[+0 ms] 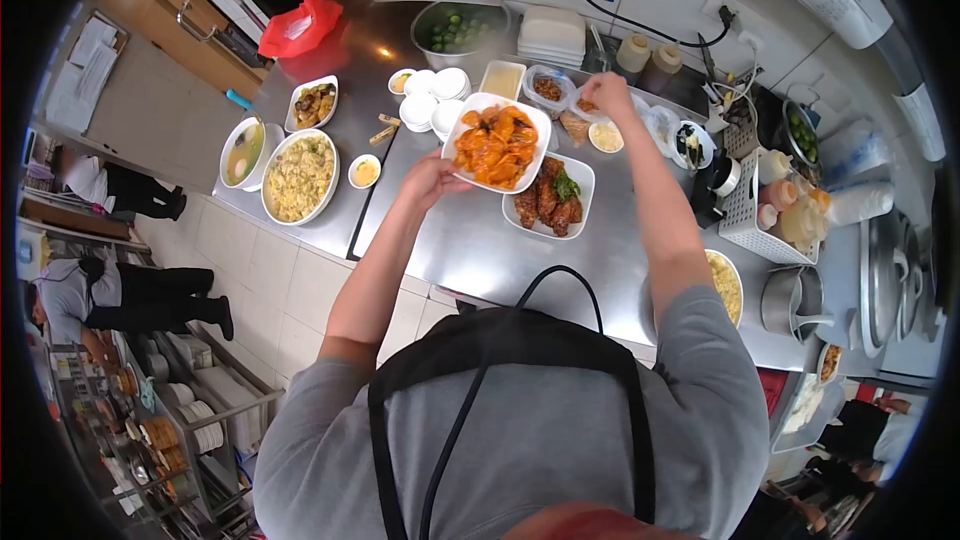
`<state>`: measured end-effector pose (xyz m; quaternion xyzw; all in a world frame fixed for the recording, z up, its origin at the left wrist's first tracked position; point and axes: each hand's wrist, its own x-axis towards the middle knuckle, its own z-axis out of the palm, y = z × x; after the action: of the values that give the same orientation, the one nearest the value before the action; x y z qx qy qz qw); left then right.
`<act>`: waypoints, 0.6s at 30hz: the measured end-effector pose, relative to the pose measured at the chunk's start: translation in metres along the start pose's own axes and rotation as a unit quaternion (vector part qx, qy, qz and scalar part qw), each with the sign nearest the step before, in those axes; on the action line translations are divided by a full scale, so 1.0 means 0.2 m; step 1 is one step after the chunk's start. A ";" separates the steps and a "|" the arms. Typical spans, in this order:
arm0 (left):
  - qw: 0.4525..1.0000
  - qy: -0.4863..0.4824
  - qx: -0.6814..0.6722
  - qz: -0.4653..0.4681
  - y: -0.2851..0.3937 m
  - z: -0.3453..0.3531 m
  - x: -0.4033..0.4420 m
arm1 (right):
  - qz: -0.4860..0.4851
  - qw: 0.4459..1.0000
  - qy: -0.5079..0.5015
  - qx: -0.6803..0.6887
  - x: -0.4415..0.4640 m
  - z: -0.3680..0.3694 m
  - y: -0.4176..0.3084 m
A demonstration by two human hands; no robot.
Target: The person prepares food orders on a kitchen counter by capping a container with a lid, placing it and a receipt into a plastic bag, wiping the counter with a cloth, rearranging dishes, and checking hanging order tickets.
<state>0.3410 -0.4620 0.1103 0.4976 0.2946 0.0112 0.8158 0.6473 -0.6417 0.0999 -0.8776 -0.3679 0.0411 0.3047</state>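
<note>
My left hand [432, 182] grips the lower left edge of a white square plate [544, 128], tilted a little and raised over the counter. Orange saucy food [496, 148] fills that plate. Farther right, my right hand [608, 92] is above a small tub of brown bits [586, 104]; its fingers are pinched together, and what they hold, if anything, is hidden. Just below the raised plate, a second white plate [586, 178] carries glazed chicken pieces [547, 198] and a green garnish. Beside the right forearm is a small bowl of pale chopped bits [605, 137].
Left on the steel counter [420, 250] stand a bowl of yellow rice [300, 178], a soup bowl [243, 153] and stacked white saucers [420, 112]. A pot of limes [455, 32] is at the back. Right are a bottle basket [750, 225] and a saucepan [790, 300]. Other people stand around the room.
</note>
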 end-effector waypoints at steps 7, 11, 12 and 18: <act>0.999 -0.035 0.020 -0.004 0.02 0.16 0.09 | -0.114 0.981 -0.129 0.091 -0.11 -0.14 -0.54; 0.999 -0.045 0.001 -0.011 0.00 0.16 0.11 | -0.122 0.981 -0.102 -0.113 -0.15 -0.14 -0.67; 0.998 -0.059 -0.010 -0.008 -0.02 0.15 0.13 | -0.122 0.983 -0.075 -0.119 -0.16 -0.16 -0.71; 0.997 -0.059 -0.051 0.004 0.03 -0.01 0.05 | -0.280 0.946 -0.160 -0.022 -0.26 -0.11 -0.79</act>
<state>0.3500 -0.4544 0.1101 0.4568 0.2425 0.0001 0.8559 0.5182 -0.6016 0.1987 -0.7272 -0.6438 0.0859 0.2221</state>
